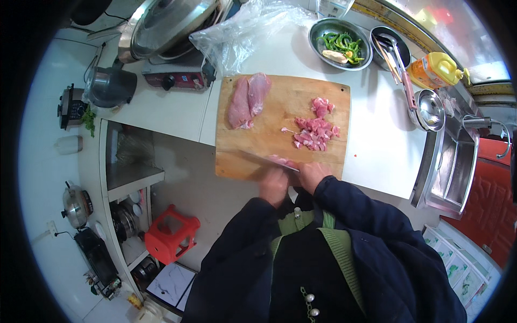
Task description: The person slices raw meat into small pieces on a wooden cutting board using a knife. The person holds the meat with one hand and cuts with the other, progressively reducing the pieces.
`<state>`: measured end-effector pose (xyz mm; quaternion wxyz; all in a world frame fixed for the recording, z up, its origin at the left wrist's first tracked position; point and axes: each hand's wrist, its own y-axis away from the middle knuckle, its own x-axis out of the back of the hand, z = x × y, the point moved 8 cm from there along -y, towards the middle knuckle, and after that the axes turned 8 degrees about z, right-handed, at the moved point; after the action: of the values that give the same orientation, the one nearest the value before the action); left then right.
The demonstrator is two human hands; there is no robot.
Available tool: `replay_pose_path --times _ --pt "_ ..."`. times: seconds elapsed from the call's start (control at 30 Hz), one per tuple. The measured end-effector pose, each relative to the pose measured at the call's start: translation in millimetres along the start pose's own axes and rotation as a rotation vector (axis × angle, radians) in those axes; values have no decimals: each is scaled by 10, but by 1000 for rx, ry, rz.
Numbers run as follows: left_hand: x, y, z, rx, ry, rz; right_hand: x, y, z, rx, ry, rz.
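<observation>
In the head view, my right hand [316, 176] is closed at the right end of a kitchen knife [266, 158]. Its blade points left and away over the near part of a wooden cutting board [278, 91]. My left hand [274, 186] is at the board's near edge, just below the blade; its fingertips are blurred and hidden. A strip of raw meat [282, 161] lies along the blade's far side. Several cut chunks of raw meat [315, 133] are heaped on the board's right half. Two larger raw meat pieces [248, 101] rest side by side at the far left.
Beyond the board stand a metal bowl [340, 66] of sliced green peppers and a pot [379, 30] with utensils. A clear plastic bag [242, 44] lies near a stove [177, 76]. To the right is a sink [452, 169]; a red stool [171, 234] stands lower left.
</observation>
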<state>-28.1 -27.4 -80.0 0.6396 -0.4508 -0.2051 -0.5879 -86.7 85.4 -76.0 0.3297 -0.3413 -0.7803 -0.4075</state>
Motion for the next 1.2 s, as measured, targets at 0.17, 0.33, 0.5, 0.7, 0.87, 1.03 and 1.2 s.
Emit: replay_pose_path --times 0.17,0.33,0.5,0.7,0.87,1.03,1.2 --pt "113 -154 81 28 140 -49 449 -36 247 85 -84 386" --pt "365 -718 145 119 270 201 914 124 626 168 27 584" --pt "425 -1075 479 -81 256 51 1083 288 699 170 178 613" --pt "556 -1236 820 -165 258 143 1107 406 699 198 273 683" --pt "260 -1536 835 -163 351 -86 1063 429 583 304 407 718" --pt "29 -1616 745 -284 233 -200 1091 491 449 370 434 771" --pt "-45 -1841 333 -163 132 -196 1081 663 479 345 401 709"
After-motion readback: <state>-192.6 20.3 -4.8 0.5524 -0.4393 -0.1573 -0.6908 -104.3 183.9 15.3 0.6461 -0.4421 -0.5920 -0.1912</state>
